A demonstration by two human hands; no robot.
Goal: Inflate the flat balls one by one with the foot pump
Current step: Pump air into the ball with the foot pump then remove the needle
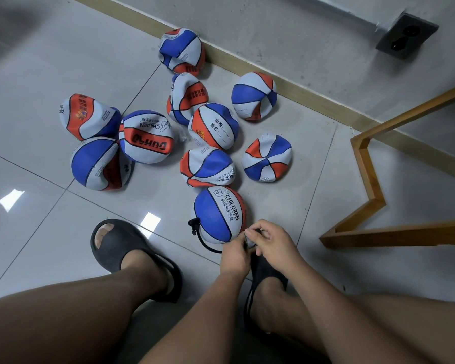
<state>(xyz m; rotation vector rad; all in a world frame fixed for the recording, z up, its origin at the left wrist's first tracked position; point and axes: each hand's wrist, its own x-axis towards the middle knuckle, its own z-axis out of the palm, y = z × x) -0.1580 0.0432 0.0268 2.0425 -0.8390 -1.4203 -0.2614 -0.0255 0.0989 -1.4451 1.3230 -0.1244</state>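
The blue, white and orange rubber ball marked CHILDREN [218, 214] is lying on the grey tiled floor [63, 206] by the feet, looking rounder than the crumpled balls [147, 137] beyond, with a thin black hose [202, 240] curling against it. The left hand [234, 254] and right hand [272, 243] are each pinching, in a narrow grip, a small dark part [249, 238] at its near edge.

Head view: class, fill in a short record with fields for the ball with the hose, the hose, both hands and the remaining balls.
ball with hose: CHILDREN ball, nearest the hands
hose: black hose, runs from that ball to under the left hand
hands: left hand and right hand pinch a small grey part
other balls: nine flat balls on the tiled floor
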